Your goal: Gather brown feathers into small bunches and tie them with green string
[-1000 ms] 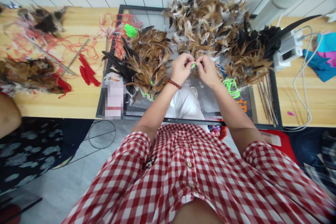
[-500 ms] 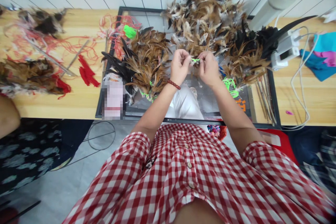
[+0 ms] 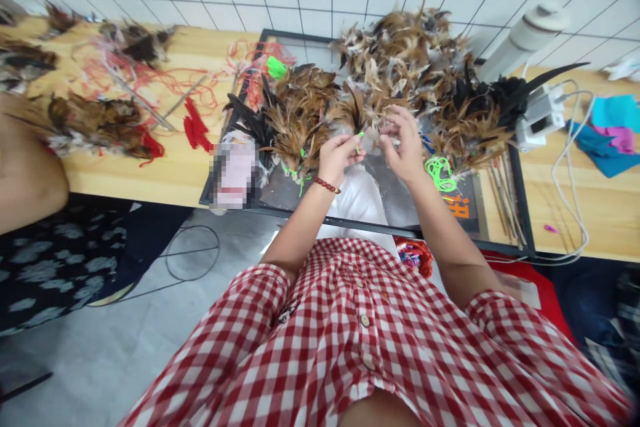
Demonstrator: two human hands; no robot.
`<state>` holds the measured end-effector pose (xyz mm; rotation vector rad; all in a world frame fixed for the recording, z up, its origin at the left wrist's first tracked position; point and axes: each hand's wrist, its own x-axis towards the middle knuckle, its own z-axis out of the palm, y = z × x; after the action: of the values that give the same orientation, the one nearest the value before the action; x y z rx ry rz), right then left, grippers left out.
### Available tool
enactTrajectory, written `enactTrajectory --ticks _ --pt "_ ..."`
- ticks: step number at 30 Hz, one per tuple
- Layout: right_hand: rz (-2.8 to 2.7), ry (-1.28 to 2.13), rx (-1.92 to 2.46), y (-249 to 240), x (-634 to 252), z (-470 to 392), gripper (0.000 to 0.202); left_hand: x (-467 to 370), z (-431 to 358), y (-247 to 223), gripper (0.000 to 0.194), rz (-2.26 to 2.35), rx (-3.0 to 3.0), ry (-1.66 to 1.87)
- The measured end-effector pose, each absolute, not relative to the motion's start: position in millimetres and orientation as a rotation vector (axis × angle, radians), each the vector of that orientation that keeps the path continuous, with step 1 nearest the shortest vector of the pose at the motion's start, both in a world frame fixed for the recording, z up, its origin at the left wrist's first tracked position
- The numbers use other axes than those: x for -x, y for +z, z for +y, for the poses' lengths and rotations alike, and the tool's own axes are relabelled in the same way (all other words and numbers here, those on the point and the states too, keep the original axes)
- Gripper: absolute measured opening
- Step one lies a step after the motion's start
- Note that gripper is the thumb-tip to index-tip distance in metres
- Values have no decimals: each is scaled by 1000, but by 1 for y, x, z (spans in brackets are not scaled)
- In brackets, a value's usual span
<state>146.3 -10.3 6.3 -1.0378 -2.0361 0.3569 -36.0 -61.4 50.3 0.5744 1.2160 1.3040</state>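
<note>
My left hand [image 3: 340, 159] is pinched on a short bright green string [image 3: 359, 140], and brown feathers [image 3: 354, 107] stand up just above its fingertips. A little to the right, my right hand [image 3: 404, 143] has its thumb and fingers apart at the lower edge of a large heap of brown and white feathers [image 3: 400, 47]. Left of my left hand lies a pile of brown feather bunches [image 3: 305, 103] with green ties. A coil of green string [image 3: 441, 175] rests to the right of my right hand.
A black-framed panel [image 3: 315, 215] lies on the wooden table. Right of the heap are a white cylinder [image 3: 525, 37], a power adapter [image 3: 541, 123], cables and thin sticks [image 3: 507, 197]. To the left are red strings [image 3: 195, 125], more feathers and another person's arm [image 3: 30, 160].
My hands have separated, and my right hand has opened away from the green string. Upright brown feathers now show above my left fingertips. The view has shifted, showing more of the table's left side.
</note>
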Motion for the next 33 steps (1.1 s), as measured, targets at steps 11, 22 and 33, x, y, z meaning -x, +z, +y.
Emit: enactTrajectory --ticks 11,22,33 --pt "-1984 333 1048 -3 -151 -23 30 162 -121 19 13 2412 -1491 1119" --pt "-2102 391 924 -7 -156 -21 21 161 -149 46 18 2514 -1700 714" --pt "-2586 581 1123 15 -121 11 45 34 -37 6 17 1558 -1676 906"
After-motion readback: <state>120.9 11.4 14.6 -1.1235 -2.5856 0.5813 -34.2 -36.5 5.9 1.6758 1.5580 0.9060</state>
